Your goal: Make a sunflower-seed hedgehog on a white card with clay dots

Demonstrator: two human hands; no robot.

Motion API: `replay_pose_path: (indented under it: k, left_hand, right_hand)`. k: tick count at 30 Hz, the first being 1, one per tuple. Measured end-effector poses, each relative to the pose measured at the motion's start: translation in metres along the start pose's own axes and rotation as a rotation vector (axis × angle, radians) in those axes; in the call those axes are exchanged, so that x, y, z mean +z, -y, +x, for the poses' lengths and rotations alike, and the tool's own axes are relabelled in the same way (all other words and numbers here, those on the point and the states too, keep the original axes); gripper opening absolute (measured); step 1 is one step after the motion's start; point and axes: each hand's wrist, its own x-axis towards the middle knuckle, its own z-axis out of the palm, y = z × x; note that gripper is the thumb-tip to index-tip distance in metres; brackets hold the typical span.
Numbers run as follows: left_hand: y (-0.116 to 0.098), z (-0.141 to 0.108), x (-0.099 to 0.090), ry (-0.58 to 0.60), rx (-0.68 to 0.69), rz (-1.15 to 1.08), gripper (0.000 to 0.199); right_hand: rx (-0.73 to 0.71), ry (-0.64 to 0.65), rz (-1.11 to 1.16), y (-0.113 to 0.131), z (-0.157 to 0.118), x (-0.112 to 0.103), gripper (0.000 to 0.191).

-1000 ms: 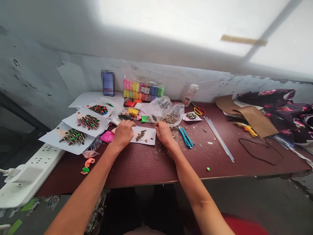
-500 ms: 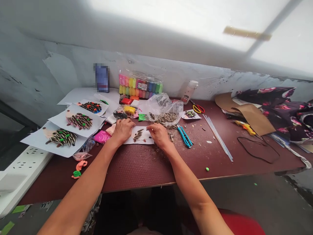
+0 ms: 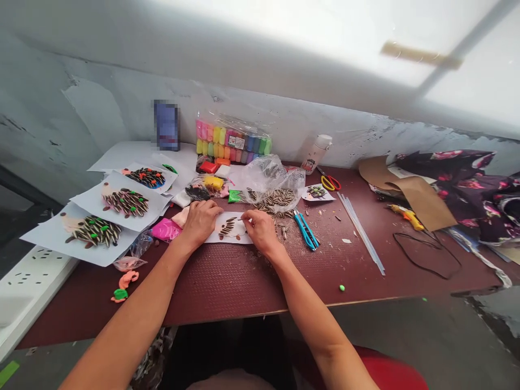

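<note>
Closer together now, the left grip presses flat on the paper sheet; the right grip pinches something too small to tell, and a slip could knock the sunflower seeds askew.

Two hands, five seed pictures (one beneath the hands), one pair of scissors

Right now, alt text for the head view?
The left hand and right hand rest on a white paper sheet with sunflower seeds on a maroon table. A plastic bag of seeds lies beyond. Seed-covered paper pictures lie to the left.
</note>
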Motion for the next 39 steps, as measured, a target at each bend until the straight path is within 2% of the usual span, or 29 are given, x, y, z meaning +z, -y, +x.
replay_pose_path:
  k: [11, 16, 22, 39]
  left_hand:
    - [0.000, 0.000, -0.001, 0.011, 0.017, 0.024, 0.036]
    - [0.000, 0.001, 0.000, 0.022, 0.020, 0.053, 0.036]
    - [0.001, 0.003, 0.000, 0.030, 0.018, 0.078, 0.034]
    - [0.000, 0.004, -0.002, 0.054, -0.002, 0.044, 0.035]
  right_hand:
    - [0.012, 0.029, -0.057, 0.001, 0.002, 0.001, 0.019]
    - [0.005, -0.007, -0.082, 0.002, 0.003, 0.006, 0.019]
    - [-0.023, -0.043, -0.025, 0.000, 0.006, 0.013, 0.016]
    - [-0.031, -0.011, 0.006, -0.002, 0.009, 0.018, 0.012]
